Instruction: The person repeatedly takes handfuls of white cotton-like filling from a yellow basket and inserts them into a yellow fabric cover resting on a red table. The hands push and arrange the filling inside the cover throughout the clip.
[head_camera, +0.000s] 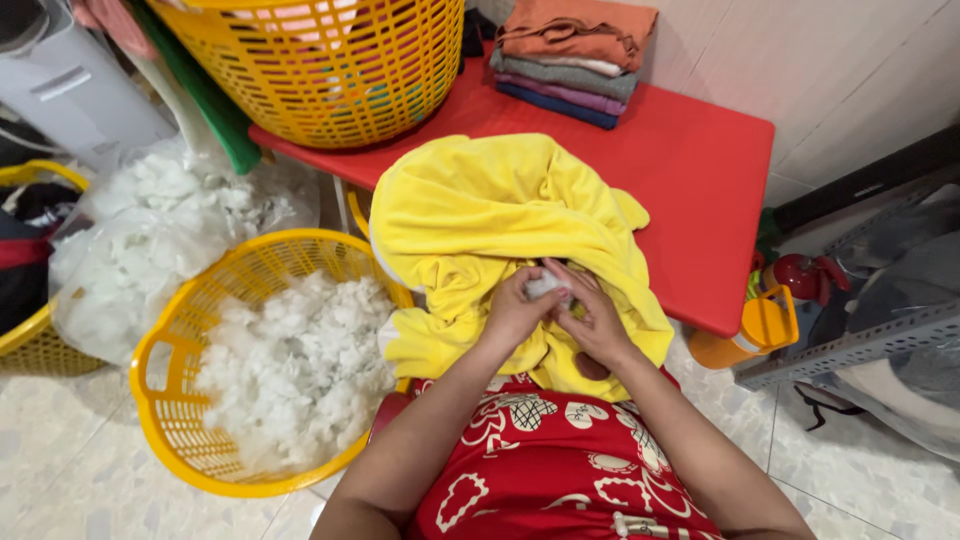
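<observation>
Two hands meeting at the near edge of the yellow cover (500, 215), which lies heaped on the red table (700, 160) and hangs into the lap. Left hand (513, 313) curled around a small wad of white stuffing (546, 287), fingers closed on it from the left. Right hand (596, 320) pressed against the same wad and the cloth beside it, fingers bent and half closed, pinching at the fabric fold; exact grip partly hidden. Probably feeding filling into an opening of the cover. Best done in small tufts, pushed deep with the left fingers while the right keeps the opening spread and taut. Worth teasing each clump loose first to avoid lumps. More stuffing ready in the yellow basket (160, 360) at lower left, close to the left elbow, and in the clear bag (130, 240) behind it. Folded clothes (570, 50) stacked at the table's far end, beside a second basket (320, 70).
</observation>
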